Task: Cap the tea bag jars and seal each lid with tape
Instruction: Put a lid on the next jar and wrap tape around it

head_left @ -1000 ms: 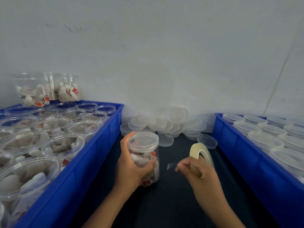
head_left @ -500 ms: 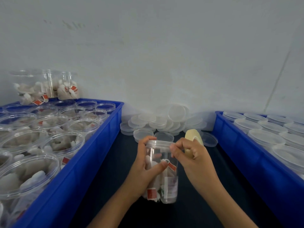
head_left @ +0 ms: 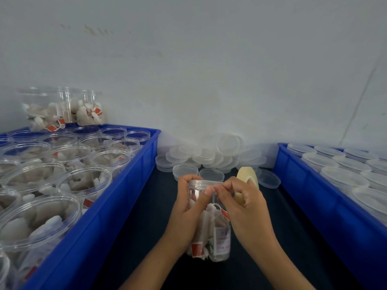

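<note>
A clear plastic jar (head_left: 217, 241) of white tea bags with red tags stands tilted in the middle, a clear lid (head_left: 204, 182) on top. My left hand (head_left: 186, 214) grips the jar around its side, thumb pressed near the lid's rim. My right hand (head_left: 243, 208) holds a pale yellow tape roll (head_left: 247, 176) and pinches the tape end against the lid's edge beside my left thumb. The strip itself is too clear to make out.
A blue crate (head_left: 117, 197) at left holds several uncapped jars of tea bags. A blue crate (head_left: 314, 191) at right holds several capped jars. Loose clear lids (head_left: 209, 155) pile against the white wall. More filled jars (head_left: 62, 109) stand behind the left crate.
The jar came toward me and rightward in my left hand. My right hand brought the pulled tape end from the open air onto the lid's rim, where it now presses.
</note>
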A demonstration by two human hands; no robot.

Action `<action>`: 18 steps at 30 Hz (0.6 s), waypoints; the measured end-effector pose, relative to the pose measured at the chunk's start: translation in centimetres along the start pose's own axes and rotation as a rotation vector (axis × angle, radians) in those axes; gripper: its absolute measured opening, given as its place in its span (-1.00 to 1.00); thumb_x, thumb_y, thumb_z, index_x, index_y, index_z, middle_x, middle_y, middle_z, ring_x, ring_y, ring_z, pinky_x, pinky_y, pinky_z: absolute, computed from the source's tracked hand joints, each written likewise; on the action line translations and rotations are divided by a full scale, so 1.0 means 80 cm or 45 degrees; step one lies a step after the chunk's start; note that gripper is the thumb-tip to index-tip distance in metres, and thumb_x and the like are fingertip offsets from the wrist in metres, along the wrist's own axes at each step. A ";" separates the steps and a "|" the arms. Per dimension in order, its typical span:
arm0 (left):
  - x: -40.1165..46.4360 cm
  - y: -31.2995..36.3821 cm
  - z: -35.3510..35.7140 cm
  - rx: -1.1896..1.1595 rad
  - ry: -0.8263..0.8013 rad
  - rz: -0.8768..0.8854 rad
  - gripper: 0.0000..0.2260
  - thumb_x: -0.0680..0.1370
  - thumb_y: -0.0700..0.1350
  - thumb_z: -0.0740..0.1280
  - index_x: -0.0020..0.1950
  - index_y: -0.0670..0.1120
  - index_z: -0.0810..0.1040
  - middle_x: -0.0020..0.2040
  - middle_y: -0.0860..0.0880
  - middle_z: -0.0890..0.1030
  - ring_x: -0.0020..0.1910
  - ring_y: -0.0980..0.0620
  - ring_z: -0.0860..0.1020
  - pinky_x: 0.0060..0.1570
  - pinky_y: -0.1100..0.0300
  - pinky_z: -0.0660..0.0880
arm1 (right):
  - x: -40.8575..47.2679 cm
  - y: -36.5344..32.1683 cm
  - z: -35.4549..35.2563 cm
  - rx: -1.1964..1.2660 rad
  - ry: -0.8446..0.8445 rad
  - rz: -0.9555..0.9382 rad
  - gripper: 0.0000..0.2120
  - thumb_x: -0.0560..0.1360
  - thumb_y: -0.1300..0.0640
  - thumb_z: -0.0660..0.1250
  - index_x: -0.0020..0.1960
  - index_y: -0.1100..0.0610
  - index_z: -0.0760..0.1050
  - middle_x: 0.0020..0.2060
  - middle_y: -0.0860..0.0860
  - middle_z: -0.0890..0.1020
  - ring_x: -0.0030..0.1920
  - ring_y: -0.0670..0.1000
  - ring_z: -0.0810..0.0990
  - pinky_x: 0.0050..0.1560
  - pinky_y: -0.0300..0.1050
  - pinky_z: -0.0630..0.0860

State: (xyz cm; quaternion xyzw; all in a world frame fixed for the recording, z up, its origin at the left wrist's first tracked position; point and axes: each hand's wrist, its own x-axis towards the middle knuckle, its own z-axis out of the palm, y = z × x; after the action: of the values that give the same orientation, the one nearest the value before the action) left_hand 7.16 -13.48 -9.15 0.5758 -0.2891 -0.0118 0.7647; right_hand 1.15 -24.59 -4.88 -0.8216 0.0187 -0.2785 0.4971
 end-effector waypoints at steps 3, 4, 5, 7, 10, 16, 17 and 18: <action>0.001 -0.002 0.001 0.021 0.030 0.015 -0.72 0.54 0.07 0.27 0.12 -0.06 0.35 -0.09 0.01 0.63 -0.13 -0.10 0.67 -0.20 0.15 0.61 | -0.001 -0.001 0.001 -0.004 0.021 0.001 -0.80 0.51 0.02 0.32 -0.28 0.00 0.53 -0.15 0.13 0.57 -0.18 0.00 0.57 -0.17 -0.53 0.40; 0.001 -0.002 0.001 0.042 0.038 0.021 -0.71 0.51 0.08 0.26 0.12 -0.06 0.35 -0.09 0.01 0.63 -0.14 -0.09 0.67 -0.21 0.16 0.61 | -0.001 -0.001 0.002 -0.001 0.026 0.005 -0.80 0.51 0.02 0.32 -0.28 0.01 0.53 -0.15 0.13 0.58 -0.18 0.00 0.57 -0.17 -0.56 0.38; 0.002 -0.003 0.002 0.067 0.044 0.027 -0.70 0.49 0.10 0.25 0.11 -0.05 0.35 -0.09 0.03 0.63 -0.15 -0.07 0.67 -0.23 0.18 0.61 | -0.001 -0.001 0.003 0.004 0.028 0.009 -0.81 0.51 0.02 0.31 -0.27 0.00 0.53 -0.14 0.12 0.58 -0.17 -0.01 0.58 -0.18 -0.57 0.38; 0.002 -0.003 0.002 0.102 0.057 0.040 -0.67 0.47 0.13 0.23 0.10 -0.04 0.35 -0.09 0.03 0.62 -0.18 -0.05 0.67 -0.25 0.20 0.61 | -0.002 0.000 0.005 0.019 0.034 0.013 -0.81 0.51 0.01 0.31 -0.27 -0.01 0.53 -0.13 0.11 0.58 -0.16 -0.03 0.58 -0.20 -0.52 0.42; 0.001 -0.003 0.002 0.101 0.067 0.044 -0.65 0.50 0.18 0.22 0.11 -0.03 0.34 -0.08 -0.03 0.63 -0.18 -0.08 0.68 -0.25 0.17 0.61 | -0.003 0.002 0.006 0.108 0.042 0.020 -0.81 0.52 0.04 0.31 -0.26 0.01 0.54 -0.11 0.13 0.58 -0.16 -0.01 0.60 -0.22 -0.36 0.52; 0.001 -0.005 0.002 0.179 0.039 0.106 -0.47 0.38 0.31 0.30 0.12 -0.03 0.32 -0.10 0.13 0.63 -0.22 0.07 0.66 -0.25 0.26 0.57 | -0.006 0.002 0.000 0.226 -0.055 -0.030 -0.77 0.44 -0.08 0.26 -0.26 0.02 0.58 -0.24 0.02 0.64 -0.05 0.05 0.62 0.08 0.06 0.56; 0.001 -0.005 0.002 0.186 0.038 0.112 -0.41 0.34 0.36 0.34 0.13 -0.03 0.32 -0.10 0.14 0.63 -0.22 0.09 0.66 -0.25 0.27 0.56 | -0.005 0.002 -0.002 0.247 -0.079 -0.049 -0.76 0.44 -0.09 0.26 -0.26 0.03 0.57 -0.26 0.01 0.65 -0.09 0.00 0.63 0.05 0.00 0.57; 0.001 -0.004 0.000 0.202 0.041 0.116 -0.33 0.29 0.43 0.36 0.13 -0.03 0.32 -0.10 0.15 0.63 -0.22 0.11 0.65 -0.25 0.28 0.56 | -0.006 0.002 -0.004 0.291 -0.100 -0.064 -0.76 0.44 -0.07 0.26 -0.27 0.04 0.57 -0.30 -0.02 0.65 -0.17 -0.09 0.64 -0.04 -0.13 0.57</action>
State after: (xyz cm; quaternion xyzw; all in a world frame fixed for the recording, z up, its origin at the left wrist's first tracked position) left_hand 7.33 -13.66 -9.41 0.6209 -0.3027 0.0552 0.7209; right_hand 0.63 -24.80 -5.06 -0.7701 -0.0532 -0.2588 0.5807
